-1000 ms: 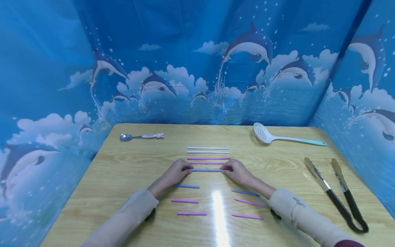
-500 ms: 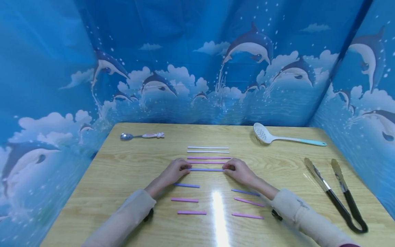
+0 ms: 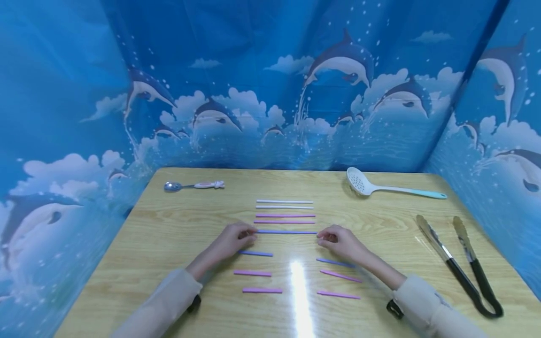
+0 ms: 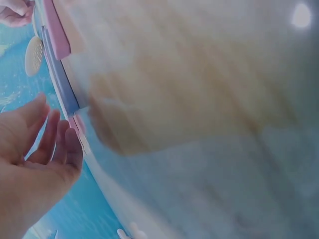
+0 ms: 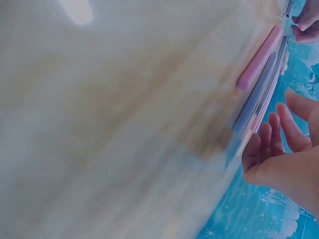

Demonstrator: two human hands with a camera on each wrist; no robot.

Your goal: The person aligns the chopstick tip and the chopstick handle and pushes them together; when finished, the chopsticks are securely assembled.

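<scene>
Between the left hand [image 3: 233, 239] and right hand [image 3: 341, 241], both relaxed and empty, lies a long blue stick [image 3: 286, 232], probably light, stiff, best pinched at its ends.

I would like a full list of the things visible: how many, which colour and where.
Backdrop: 1, blue with dolphins, behind the table
Table: 1, light wood, below the hands
Spoon: 1, silver and pink, far left
Skimmer: 1, white and aqua, far right
Tongs: 1, black and metallic, right
Long sticks: 5, two white, two pink, nearest one blue, centre rows
Short sticks: 6, two blue, four pink, half each side, nearer
Wrist pieces: 2, black, at the cuffs
Sleeves: 2, beige, on the forearms
Left hand: 1, bare, by the blue row's left end
Right hand: 1, bare, just beyond its right end
</scene>
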